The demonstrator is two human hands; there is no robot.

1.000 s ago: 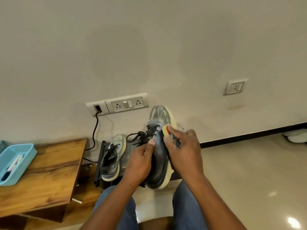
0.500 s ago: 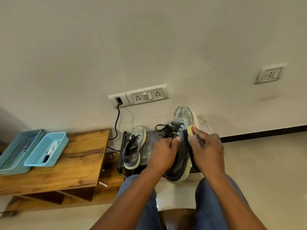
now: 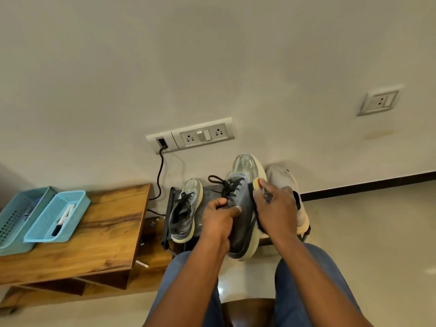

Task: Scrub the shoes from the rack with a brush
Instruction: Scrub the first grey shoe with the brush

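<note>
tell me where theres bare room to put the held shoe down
Free: the wooden table top between the light blue plastic baskets and its right edge; the floor right of the rack. Crowded: the black shoe rack, with the grey sneaker and pale shoe.

The left hand (image 3: 218, 217) grips a grey shoe (image 3: 243, 208) by its collar while the right hand (image 3: 276, 206) presses a brush (image 3: 257, 182) against its side. Its mate (image 3: 186, 211) sits on the black rack (image 3: 168, 215), beside a wooden table (image 3: 106, 234) with blue baskets (image 3: 40, 215)
</note>
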